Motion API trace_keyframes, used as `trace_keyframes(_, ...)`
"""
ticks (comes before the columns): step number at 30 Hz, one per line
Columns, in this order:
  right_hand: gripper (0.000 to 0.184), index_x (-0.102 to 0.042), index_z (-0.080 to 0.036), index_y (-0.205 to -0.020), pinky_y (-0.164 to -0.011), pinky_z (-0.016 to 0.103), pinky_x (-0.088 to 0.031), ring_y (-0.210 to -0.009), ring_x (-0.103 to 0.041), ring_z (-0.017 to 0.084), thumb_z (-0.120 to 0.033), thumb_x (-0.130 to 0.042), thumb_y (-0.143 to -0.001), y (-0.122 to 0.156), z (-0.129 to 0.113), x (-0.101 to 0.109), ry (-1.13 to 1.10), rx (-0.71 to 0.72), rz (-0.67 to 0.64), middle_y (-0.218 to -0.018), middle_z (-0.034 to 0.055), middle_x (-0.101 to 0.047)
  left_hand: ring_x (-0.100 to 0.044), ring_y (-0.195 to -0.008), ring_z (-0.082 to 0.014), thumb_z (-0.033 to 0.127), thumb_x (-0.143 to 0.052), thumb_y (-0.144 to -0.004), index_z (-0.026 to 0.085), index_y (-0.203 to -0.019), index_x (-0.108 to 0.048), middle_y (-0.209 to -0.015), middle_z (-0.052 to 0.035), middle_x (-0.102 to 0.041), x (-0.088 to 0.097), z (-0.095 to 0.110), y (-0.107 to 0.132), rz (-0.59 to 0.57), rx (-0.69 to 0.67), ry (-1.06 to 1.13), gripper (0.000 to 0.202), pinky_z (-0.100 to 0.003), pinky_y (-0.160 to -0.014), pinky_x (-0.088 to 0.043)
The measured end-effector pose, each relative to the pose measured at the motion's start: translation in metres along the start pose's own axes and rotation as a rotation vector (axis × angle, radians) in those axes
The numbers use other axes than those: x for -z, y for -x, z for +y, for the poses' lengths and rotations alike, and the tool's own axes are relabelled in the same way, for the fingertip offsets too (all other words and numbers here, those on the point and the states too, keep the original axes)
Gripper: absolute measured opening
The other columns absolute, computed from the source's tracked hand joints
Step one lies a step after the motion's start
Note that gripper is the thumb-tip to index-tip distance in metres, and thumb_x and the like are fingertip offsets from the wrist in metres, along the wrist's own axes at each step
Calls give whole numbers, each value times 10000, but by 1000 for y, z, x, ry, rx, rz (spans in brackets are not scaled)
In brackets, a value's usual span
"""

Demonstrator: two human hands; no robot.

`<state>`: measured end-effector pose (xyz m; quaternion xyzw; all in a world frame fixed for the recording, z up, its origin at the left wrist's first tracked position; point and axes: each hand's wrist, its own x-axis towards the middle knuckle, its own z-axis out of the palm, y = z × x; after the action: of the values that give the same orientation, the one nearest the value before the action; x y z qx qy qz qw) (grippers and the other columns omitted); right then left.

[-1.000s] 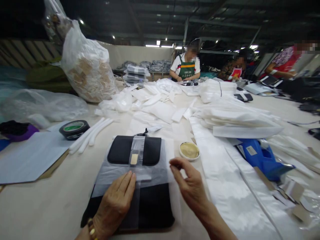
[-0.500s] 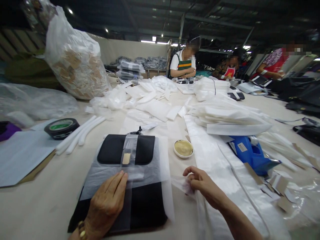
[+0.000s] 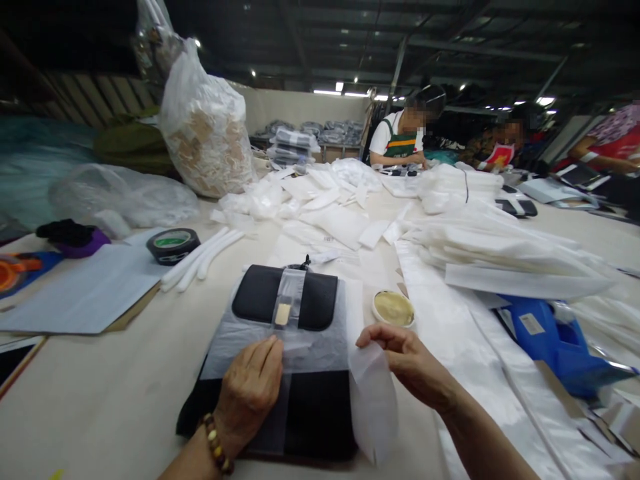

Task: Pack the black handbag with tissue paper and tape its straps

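A black bag [image 3: 320, 407] lies flat in front of me, its front flap [image 3: 317, 300] toward the far side. White tissue paper [image 3: 220, 347] covers its middle, and a clear strip [image 3: 291, 285] runs over the flap across a small gold-coloured clasp [image 3: 283, 314]. My left hand [image 3: 255, 383] rests on the paper below the clasp, fingers close together and lying forward. Beside the bag's right edge, my right hand [image 3: 405, 360] pinches a thin white sheet [image 3: 375, 407], which hangs down next to the bag. The thumb is partly hidden.
A round tin of yellowish paste [image 3: 394, 309] stands just beyond my right hand. A blue tape dispenser [image 3: 545, 340] and stacked white sheets [image 3: 515, 260] lie to the right. Black tape [image 3: 173, 247] and white tubes [image 3: 203, 261] lie left. A co-worker [image 3: 397, 140] stands across the table.
My right hand has lifted the thin sheet beside the bag, so more of it hangs in view. My left hand stays on the paper, its fingers more bent. The view has turned left.
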<state>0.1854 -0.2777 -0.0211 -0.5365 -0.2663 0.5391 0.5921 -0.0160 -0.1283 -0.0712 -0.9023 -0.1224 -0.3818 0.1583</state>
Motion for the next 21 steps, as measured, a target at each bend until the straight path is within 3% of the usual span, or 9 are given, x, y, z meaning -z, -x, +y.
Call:
trace_keyframes(6, 157, -660, -170, -659, -455, 189, -302, -521, -392, 70, -324, -650, -686, -6, -17, 8, 370, 178, 74, -638, -16, -519, -611, -732, -170, 44, -441, -823, 111, -897, -568, -793, -81, -649, -2, 1, 3, 19, 58, 4, 162, -283, -693, -510)
trace_keyframes(10, 196, -656, -165, -691, -402, 185, -264, -446, -357, 53, -360, -630, -702, -10, -23, 8, 367, 134, 114, -590, -28, -493, -622, -754, -165, 41, -439, -829, 110, -921, -558, -803, -82, -654, -2, 2, 4, 52, 109, 26, 166, -272, -708, -516)
trace_keyframes(16, 144, -648, -159, -671, -481, 196, -352, -509, -448, 77, -298, -614, -685, -30, -19, -39, 372, 113, -15, -560, -31, -537, -618, -743, -161, 44, -455, -837, 89, -921, -557, -783, -79, -655, -5, 3, 6, 95, 192, 70, 140, -259, -698, -505)
trace_keyframes(21, 122, -576, -156, -660, -455, 180, -351, -446, -464, 66, -273, -581, -692, -53, -3, -76, 406, 39, -55, -485, -53, -517, -595, -620, -155, 114, -385, -864, 131, -788, -596, -658, -50, -626, -5, 0, 6, 114, 441, 266, 225, -245, -591, -482)
